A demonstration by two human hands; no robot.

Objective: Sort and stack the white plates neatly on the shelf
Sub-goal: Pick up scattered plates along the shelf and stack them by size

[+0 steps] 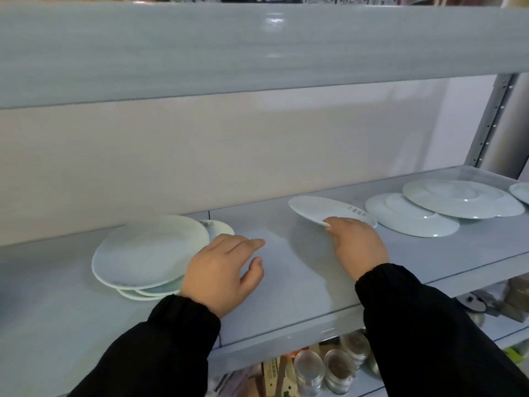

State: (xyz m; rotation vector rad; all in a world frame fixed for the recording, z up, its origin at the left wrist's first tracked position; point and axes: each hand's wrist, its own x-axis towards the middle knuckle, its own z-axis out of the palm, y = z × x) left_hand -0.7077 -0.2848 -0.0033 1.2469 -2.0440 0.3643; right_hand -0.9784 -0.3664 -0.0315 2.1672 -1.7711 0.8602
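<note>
Done: stack (148, 253) begun at shelf (286, 282) left, untidy.
In hand: right hand (359, 247) pinches plate (323, 209), mid-shelf, tilted.
Left hand (221, 270): fingers relaxed, beside stack.
Left: loose plates (446, 207) far right.

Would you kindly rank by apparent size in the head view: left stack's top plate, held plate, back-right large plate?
1. Left stack's top plate (nearer the camera, so unsure)
2. Back-right large plate
3. Held plate, tilted
</note>
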